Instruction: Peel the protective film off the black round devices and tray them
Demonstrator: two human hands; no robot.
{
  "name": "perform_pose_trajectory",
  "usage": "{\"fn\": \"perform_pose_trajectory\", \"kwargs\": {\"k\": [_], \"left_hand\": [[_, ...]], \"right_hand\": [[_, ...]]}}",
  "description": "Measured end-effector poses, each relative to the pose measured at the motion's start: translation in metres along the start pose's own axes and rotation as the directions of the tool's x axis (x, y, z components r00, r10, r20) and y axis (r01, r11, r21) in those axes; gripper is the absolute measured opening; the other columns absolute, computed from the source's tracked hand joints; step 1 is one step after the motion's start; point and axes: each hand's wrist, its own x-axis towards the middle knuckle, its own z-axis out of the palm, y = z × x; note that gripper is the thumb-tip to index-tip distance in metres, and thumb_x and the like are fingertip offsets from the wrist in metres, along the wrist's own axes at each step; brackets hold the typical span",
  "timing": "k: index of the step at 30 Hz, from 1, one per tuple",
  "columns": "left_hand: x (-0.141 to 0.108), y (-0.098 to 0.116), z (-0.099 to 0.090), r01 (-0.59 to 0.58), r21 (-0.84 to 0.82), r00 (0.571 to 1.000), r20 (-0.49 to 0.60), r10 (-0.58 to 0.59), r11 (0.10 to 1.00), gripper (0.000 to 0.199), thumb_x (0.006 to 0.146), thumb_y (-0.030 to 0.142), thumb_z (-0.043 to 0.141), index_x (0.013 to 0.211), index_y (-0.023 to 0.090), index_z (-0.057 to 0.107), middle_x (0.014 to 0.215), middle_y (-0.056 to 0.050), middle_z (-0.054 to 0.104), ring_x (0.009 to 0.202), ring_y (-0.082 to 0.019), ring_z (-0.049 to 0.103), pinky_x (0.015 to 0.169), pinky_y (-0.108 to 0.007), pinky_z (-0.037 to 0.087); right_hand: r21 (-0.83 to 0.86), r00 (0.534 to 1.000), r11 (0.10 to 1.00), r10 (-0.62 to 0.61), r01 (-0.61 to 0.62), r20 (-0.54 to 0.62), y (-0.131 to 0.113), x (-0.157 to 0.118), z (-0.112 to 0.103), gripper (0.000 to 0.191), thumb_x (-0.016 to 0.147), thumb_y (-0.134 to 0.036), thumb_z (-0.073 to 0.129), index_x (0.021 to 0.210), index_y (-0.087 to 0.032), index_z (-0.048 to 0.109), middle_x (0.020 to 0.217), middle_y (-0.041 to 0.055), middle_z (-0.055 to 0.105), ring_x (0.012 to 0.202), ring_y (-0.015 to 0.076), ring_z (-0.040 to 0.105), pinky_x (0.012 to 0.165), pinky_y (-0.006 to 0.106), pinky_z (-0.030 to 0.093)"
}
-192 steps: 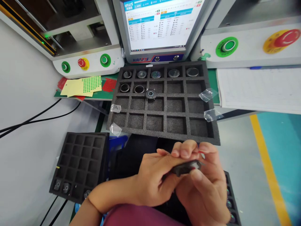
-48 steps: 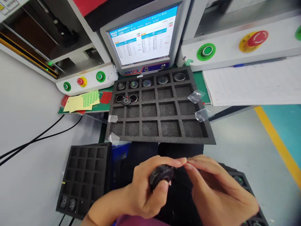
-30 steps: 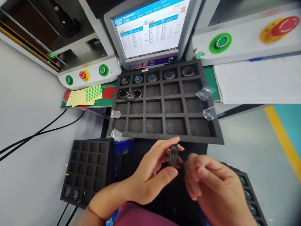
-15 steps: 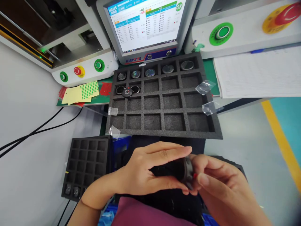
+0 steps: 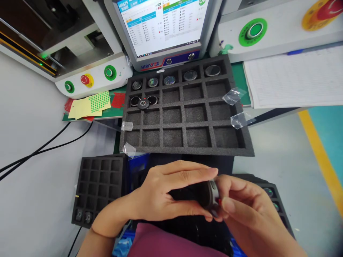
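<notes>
Over my lap, both hands hold a round, dark watch case (image 5: 213,194) turned on its edge. My left hand (image 5: 166,194) grips it between the thumb below and the fingers above. On its right side, the thumb and index finger of my right hand (image 5: 241,203) close together beside a small red piece (image 5: 220,201). Fingers partly cover the case. Beyond my hands lies a black foam tray (image 5: 173,124), whose back row of pockets holds several round watch cases (image 5: 169,80). Another watch case (image 5: 143,103) rests across two round ones in the second row.
A monitor (image 5: 163,28) stands behind the tray, between machine panels with green and red buttons (image 5: 254,31). Smaller foam trays sit at lower left (image 5: 100,178) and lower right (image 5: 277,200). Yellow sticker sheets (image 5: 89,104) lie left, papers (image 5: 294,78) right. Clear tape (image 5: 234,96) clings to the tray.
My view has shifted slightly, and more of the lower right tray shows. The watch case has turned a little in my fingers. Both hands keep their hold.
</notes>
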Motion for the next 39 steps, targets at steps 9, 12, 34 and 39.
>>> {"fn": "perform_pose_trajectory", "kwargs": {"k": [9, 12, 34, 39], "left_hand": [[0.002, -0.013, 0.000, -0.302, 0.171, 0.952, 0.001, 0.306, 0.938, 0.059, 0.088, 0.024, 0.068, 0.143, 0.016, 0.049, 0.121, -0.014, 0.069, 0.109, -0.018, 0.068, 0.093, -0.027, 0.059], [0.002, -0.016, 0.000, -0.311, 0.172, 0.949, -0.001, 0.316, 0.935, 0.056, 0.089, 0.021, 0.067, 0.141, 0.014, 0.051, 0.123, -0.016, 0.067, 0.112, -0.017, 0.066, 0.097, -0.026, 0.057], [-0.002, 0.003, 0.045, 0.254, -0.277, 0.905, -0.270, -0.329, 0.927, 0.021, 0.093, 0.024, 0.059, 0.105, 0.013, 0.072, 0.073, -0.004, 0.071, 0.062, -0.012, 0.064, 0.060, -0.020, 0.052], [-0.007, 0.003, 0.051, 0.234, -0.295, 0.938, -0.180, -0.295, 0.926, 0.027, 0.096, 0.025, 0.052, 0.117, 0.013, 0.066, 0.061, 0.001, 0.061, 0.048, -0.009, 0.058, 0.049, -0.020, 0.048]], "right_hand": [[0.184, 0.991, 0.975, 0.116, -0.127, 0.071, -0.002, 0.004, 0.010, 0.042, 0.072, -0.031, 0.085, 0.060, -0.016, 0.048, 0.053, -0.0063, 0.047, 0.046, 0.0042, 0.047, 0.048, 0.014, 0.052], [0.212, 0.986, 0.964, 0.148, -0.162, 0.082, -0.001, 0.008, 0.009, 0.047, 0.073, -0.027, 0.084, 0.064, -0.017, 0.039, 0.055, -0.0086, 0.043, 0.044, 0.0021, 0.039, 0.046, 0.015, 0.053], [-0.153, 0.892, 0.907, -0.416, 0.392, -0.180, 0.022, 0.009, 0.020, 0.016, 0.091, -0.031, 0.067, 0.105, -0.025, 0.072, 0.104, 0.0048, 0.072, 0.097, 0.0197, 0.072, 0.082, 0.026, 0.061], [-0.106, 0.895, 0.904, -0.426, 0.415, -0.131, 0.022, 0.007, 0.022, 0.009, 0.095, -0.025, 0.061, 0.100, -0.026, 0.068, 0.101, 0.0025, 0.069, 0.093, 0.0192, 0.072, 0.080, 0.028, 0.062]]}}
